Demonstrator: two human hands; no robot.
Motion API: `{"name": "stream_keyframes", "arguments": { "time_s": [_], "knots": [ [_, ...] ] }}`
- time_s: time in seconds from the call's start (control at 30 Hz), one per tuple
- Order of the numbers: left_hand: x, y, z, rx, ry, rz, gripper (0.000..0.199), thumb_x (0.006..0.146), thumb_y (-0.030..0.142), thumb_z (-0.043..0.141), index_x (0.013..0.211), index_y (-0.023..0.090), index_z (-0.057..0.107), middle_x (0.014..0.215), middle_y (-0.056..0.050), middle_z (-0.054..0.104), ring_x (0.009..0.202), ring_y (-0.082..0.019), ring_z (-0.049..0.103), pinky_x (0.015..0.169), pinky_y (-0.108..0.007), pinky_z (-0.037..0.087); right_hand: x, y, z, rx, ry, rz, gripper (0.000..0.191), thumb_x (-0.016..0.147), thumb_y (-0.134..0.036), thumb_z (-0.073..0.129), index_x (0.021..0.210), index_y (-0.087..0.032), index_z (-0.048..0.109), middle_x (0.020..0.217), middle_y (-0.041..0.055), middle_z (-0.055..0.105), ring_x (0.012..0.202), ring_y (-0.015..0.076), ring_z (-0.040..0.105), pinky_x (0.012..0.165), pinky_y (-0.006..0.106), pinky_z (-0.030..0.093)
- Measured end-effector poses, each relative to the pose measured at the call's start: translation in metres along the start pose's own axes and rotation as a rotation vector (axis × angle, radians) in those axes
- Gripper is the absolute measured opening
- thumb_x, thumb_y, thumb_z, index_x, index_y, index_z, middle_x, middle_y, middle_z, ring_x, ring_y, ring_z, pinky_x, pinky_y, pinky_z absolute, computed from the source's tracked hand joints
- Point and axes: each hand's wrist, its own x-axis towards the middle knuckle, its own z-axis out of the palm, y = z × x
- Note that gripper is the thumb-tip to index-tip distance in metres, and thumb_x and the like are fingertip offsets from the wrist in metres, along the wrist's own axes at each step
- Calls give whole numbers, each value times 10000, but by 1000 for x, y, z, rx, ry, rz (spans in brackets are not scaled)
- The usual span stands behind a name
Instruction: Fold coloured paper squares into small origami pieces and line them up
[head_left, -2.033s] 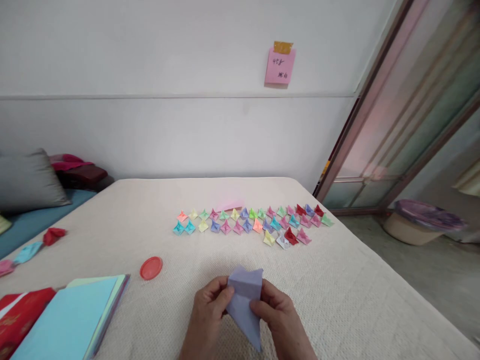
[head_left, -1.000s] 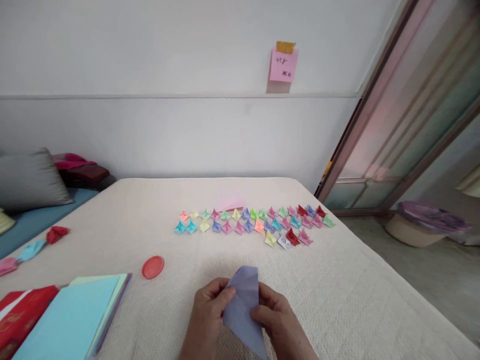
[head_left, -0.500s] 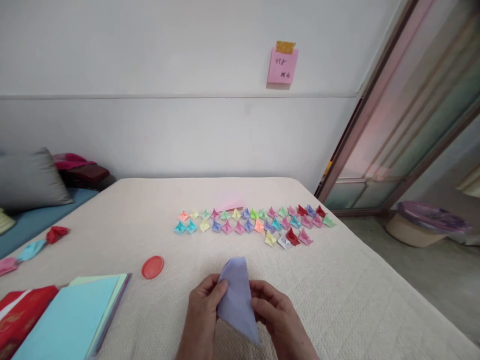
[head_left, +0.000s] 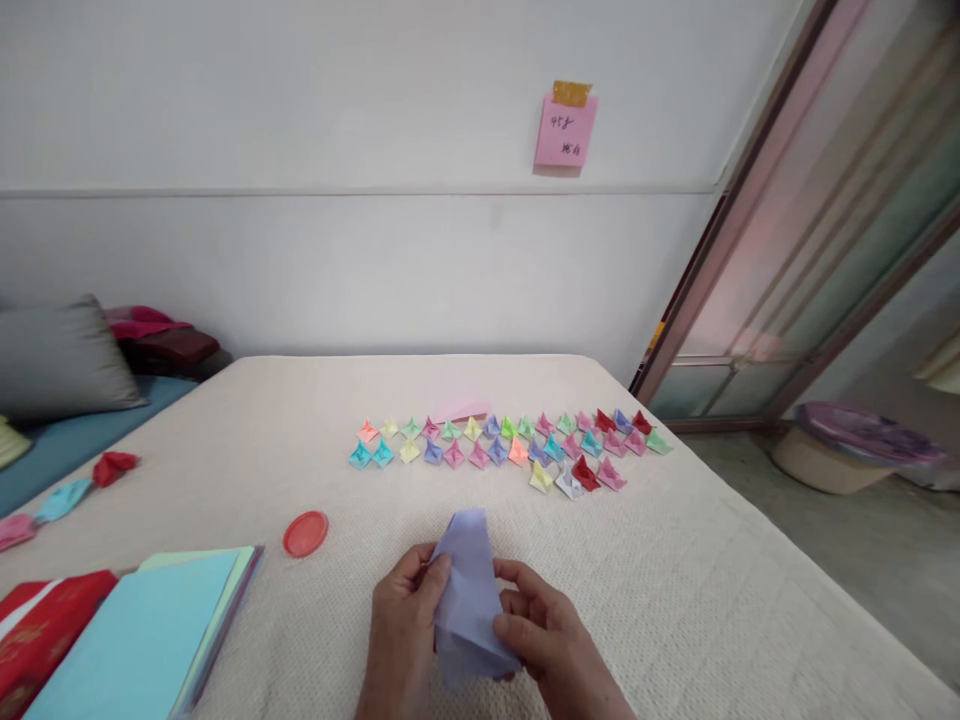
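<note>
A folded purple paper (head_left: 469,600) is held up over the cream cloth at the bottom centre. My left hand (head_left: 409,610) pinches its left edge, with the thumb on the front face. At its right edge my right hand (head_left: 544,625) grips it, the thumb pressing near the lower right side. Some of the fingertips are hidden behind the paper. Beyond the hands, several small folded paper pieces (head_left: 478,455) in many colours lie in rows.
On the cream-covered table (head_left: 300,420) a red round lid (head_left: 305,534) lies to the left. A stack of coloured paper (head_left: 142,630) and a red packet (head_left: 45,630) are at the lower left. A pink sheet (head_left: 461,410) lies behind the rows.
The purple paper's lower part has opened out, showing a wider layered bottom edge. My right thumb has shifted slightly left and down onto it.
</note>
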Motion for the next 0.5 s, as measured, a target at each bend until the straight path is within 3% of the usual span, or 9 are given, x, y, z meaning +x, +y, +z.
{"name": "stream_keyframes", "arguments": {
  "time_s": [0.07, 0.17, 0.37, 0.5],
  "knots": [
    [-1, 2, 1, 22, 11, 14, 340, 735, 408, 675, 957, 151, 669, 586, 25, 588, 478, -102, 463, 434, -194, 343, 0, 2, 1, -6, -52, 13, 653, 597, -321, 745, 1189, -160, 523, 623, -13, 600, 467, 122, 533, 435, 223, 362],
    [-4, 10, 5, 38, 35, 37, 334, 719, 413, 685, 924, 150, 671, 575, 31, 576, 475, -100, 447, 420, -187, 326, -1, 0, 5, -15, -46, 35, 681, 578, -227, 713, 1218, -165, 489, 636, -10, 636, 465, 119, 538, 433, 224, 389],
    [-7, 17, 8, 44, 43, 43, 262, 730, 404, 671, 802, 152, 663, 483, 68, 464, 415, -77, 383, 396, -177, 288, -2, -7, 7, -149, 256, -36, 669, 582, -183, 664, 1228, -152, 491, 502, -98, 459, 447, 119, 479, 372, 223, 389],
    [-4, 12, 6, 26, -61, 25, 216, 732, 362, 679, 740, 151, 633, 520, 57, 474, 471, -89, 421, 452, -193, 331, -1, -8, 5, -207, 324, -132, 620, 616, -189, 643, 1221, -154, 508, 509, -99, 438, 443, 103, 432, 360, 210, 369]
  ]
}}
